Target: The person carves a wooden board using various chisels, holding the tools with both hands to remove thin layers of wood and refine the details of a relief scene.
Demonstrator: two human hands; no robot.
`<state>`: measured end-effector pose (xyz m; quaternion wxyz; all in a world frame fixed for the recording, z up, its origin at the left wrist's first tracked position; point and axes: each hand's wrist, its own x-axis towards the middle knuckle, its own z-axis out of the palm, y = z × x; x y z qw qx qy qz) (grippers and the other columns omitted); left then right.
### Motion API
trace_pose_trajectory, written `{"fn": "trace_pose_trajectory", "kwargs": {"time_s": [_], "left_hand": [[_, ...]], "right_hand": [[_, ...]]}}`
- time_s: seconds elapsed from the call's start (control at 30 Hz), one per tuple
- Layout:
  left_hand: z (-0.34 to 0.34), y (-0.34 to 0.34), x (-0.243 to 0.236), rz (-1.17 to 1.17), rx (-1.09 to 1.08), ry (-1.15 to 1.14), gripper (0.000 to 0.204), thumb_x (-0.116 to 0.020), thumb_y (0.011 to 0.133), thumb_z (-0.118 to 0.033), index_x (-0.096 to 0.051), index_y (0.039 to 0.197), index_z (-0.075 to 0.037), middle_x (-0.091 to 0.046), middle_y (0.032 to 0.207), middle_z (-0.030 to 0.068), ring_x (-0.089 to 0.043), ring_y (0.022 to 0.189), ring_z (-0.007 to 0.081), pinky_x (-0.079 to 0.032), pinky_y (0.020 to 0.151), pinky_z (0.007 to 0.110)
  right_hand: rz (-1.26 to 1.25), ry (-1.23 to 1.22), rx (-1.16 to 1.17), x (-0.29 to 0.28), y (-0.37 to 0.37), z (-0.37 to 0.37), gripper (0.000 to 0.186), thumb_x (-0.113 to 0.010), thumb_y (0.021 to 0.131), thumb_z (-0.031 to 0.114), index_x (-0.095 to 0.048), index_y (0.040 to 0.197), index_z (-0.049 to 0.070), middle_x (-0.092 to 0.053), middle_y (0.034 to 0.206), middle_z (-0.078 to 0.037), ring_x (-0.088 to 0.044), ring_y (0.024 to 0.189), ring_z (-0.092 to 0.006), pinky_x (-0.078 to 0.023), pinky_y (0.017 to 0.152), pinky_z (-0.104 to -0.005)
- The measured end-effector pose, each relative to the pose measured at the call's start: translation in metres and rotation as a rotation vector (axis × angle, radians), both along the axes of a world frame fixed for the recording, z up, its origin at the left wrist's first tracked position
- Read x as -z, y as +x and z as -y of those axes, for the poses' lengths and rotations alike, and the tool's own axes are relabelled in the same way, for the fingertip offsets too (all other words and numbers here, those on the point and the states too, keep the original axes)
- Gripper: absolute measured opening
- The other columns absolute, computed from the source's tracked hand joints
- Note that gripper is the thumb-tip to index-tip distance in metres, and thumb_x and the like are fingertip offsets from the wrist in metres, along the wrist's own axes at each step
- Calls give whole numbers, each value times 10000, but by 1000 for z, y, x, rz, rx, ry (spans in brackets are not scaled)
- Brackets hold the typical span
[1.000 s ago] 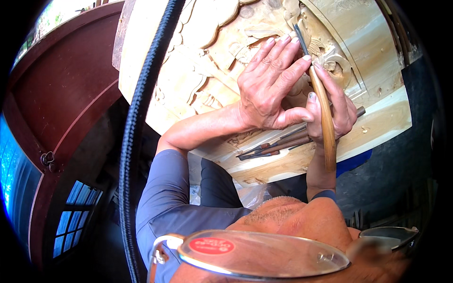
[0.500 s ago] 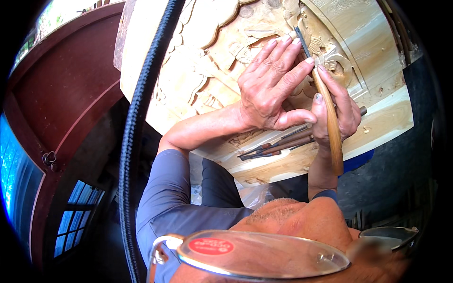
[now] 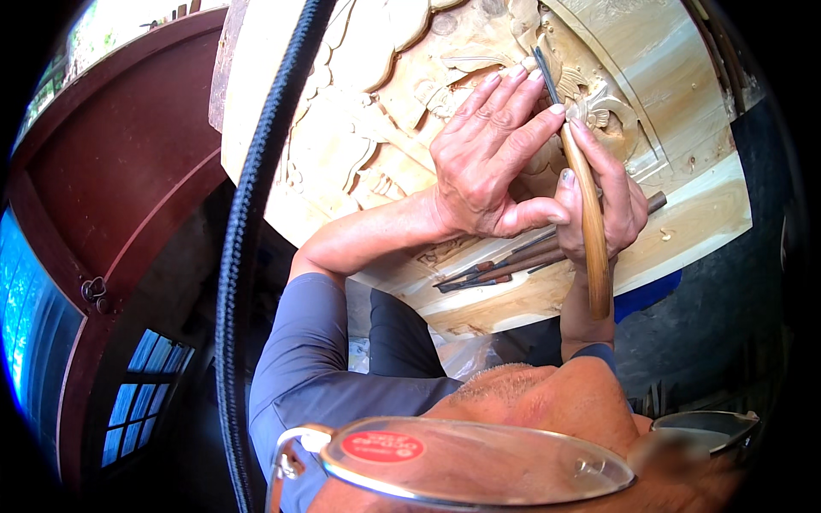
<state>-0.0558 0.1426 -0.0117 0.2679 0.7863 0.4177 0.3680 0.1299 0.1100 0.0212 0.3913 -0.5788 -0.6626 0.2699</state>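
Observation:
My right hand (image 3: pixel 617 209) grips the long wooden handle of a wood carving chisel (image 3: pixel 590 218). Its dark metal blade slants up and left onto raised leaf-like carving in a pale wooden panel (image 3: pixel 402 128). Palm down on the panel, my left hand (image 3: pixel 487 158) has its fingers stretched out. The left index fingertip touches the chisel where blade meets handle, and the left thumb reaches toward the right hand's thumb. The panel under my left palm is hidden.
Several more carving tools (image 3: pixel 487 272) lie on the panel's near part, below my hands. A thick black braided cable (image 3: pixel 248 205) hangs across the left side. A dark red wooden door (image 3: pixel 120 128) stands at the left. Wood chips (image 3: pixel 665 233) lie to the right.
The chisel's handle end and my right hand have shifted slightly left. The blade tip stays at nearly the same spot, and my left hand has hardly moved.

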Motion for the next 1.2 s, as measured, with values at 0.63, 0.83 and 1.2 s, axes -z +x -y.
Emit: {"fn": "trace_pose_trajectory", "kwargs": {"time_s": [0.63,0.83,1.2], "left_hand": [[-1,-2,3,32,0,-11,1117,-661,802,-930,-730,1304,66,-702,1354,336,-686,1309,478,-480,1174,570],[0,0,4,31,-7,-7,1112,-722,768,-909,-730,1297,69,-701,1344,346,-687,1305,483,-479,1174,577],[5,-4,4,4,-28,-27,1068,-721,821,-864,-719,1316,83,-688,1364,358,-678,1322,484,-469,1184,580]], "right_hand": [[-78,-106,42,-4,-12,-5,352,-702,897,0,-703,1235,-101,-791,1170,-256,-808,1083,-362,-667,936,-412],[-66,-80,20,1,-10,-4,362,-697,882,-37,-700,1240,-90,-782,1199,-265,-792,1143,-371,-658,979,-426],[-80,-27,-12,17,-12,-2,350,-703,897,-12,-698,1237,-98,-785,1183,-258,-799,1110,-382,-665,956,-434]]}}
